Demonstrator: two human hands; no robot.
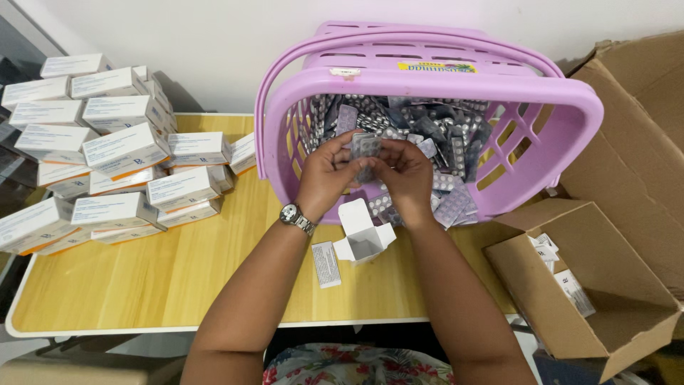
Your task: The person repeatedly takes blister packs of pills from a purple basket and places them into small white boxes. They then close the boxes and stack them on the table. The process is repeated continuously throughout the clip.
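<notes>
Stack of white rectangular cardboard medicine boxes with orange edge stripes (107, 153) far left on pale wooden table (164, 278); folded white paper leaflet (325, 264) and open small white carton (365, 235) just below hands. Left hand (329, 175) and right hand (406, 175) both pinched on silver foil blister strips (365, 146), long axis upright, equally near, over tilted lilac plastic basket (563, 107) of strips; brown cardboard box (570, 285) right
</notes>
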